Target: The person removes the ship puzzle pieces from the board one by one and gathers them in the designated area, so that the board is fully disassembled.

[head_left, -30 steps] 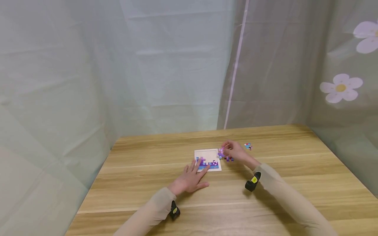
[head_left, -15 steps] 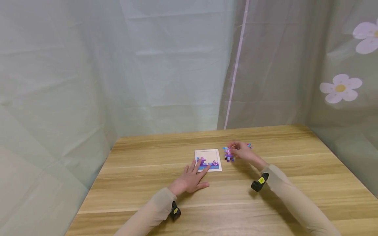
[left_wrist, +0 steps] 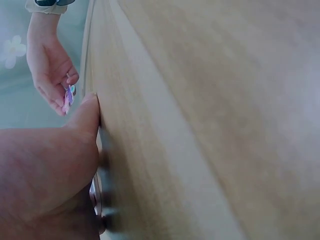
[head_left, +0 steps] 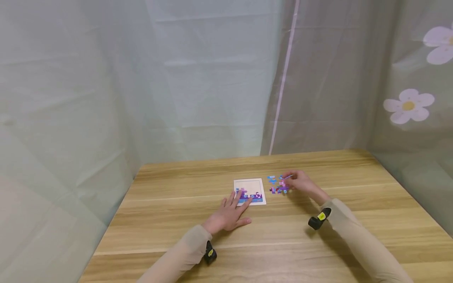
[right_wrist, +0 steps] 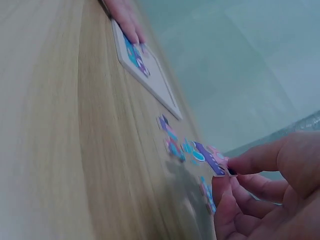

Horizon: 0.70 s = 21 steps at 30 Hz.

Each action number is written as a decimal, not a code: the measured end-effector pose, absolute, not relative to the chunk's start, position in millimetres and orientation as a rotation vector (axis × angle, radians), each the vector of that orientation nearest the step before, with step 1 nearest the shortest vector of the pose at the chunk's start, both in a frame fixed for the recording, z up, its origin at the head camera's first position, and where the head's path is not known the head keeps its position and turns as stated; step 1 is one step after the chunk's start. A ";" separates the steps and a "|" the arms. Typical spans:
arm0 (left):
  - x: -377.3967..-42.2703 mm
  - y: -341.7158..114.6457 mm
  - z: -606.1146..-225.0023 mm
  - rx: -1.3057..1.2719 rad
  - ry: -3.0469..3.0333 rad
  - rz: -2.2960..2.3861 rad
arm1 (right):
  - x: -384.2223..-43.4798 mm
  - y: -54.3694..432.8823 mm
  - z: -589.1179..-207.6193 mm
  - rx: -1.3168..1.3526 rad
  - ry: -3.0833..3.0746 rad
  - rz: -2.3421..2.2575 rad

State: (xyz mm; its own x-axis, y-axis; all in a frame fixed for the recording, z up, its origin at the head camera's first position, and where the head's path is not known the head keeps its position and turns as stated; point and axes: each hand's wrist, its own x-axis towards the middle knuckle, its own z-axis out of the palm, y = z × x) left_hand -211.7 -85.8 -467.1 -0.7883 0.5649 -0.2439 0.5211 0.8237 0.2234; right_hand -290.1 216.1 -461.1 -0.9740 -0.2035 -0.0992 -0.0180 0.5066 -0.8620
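My left hand (head_left: 230, 214) lies flat with spread fingers, its fingertips resting on a white-framed puzzle board (head_left: 249, 181). Purple and blue puzzle pieces fill the board's near part; its far part shows bare backing. To the right of the board, my right hand (head_left: 301, 184) pinches a pink and purple puzzle piece (right_wrist: 210, 159) between thumb and fingers, held above the table. Under and beside it lie several loose puzzle pieces (head_left: 272, 179), some partly hidden by the hand. In the left wrist view the right hand (left_wrist: 50, 75) appears with the pinched piece (left_wrist: 69, 98).
A wood-grain table (head_left: 170, 220) carries everything. Pale curtains (head_left: 212, 78) hang behind the table's far edge and along both sides, the right one printed with white flowers (head_left: 408, 105). Each wrist wears a black camera (head_left: 318, 219).
My right hand has moved right, away from the board, carrying the pink and purple puzzle piece over the loose ones. My left hand has stayed on the board.
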 end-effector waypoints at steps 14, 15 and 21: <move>-211.4 -87.0 -472.3 0.828 2.721 0.210 | -286.4 225.1 -466.5 -0.180 2.718 -1.311; -211.1 -87.2 -472.1 0.832 2.724 0.213 | -286.6 224.9 -466.8 -0.184 2.729 -1.295; -213.4 -87.1 -471.4 0.849 2.724 0.235 | -285.7 221.2 -463.9 -0.202 2.799 -1.230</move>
State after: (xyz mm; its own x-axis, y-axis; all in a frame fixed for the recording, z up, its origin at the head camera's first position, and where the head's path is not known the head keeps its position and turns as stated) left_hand -213.4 -87.1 -471.4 -0.7888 0.5761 -0.2143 0.5310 0.8143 0.2345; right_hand -285.7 221.2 -463.9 -0.9884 -0.1511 -0.0175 -0.0893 0.6694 -0.7375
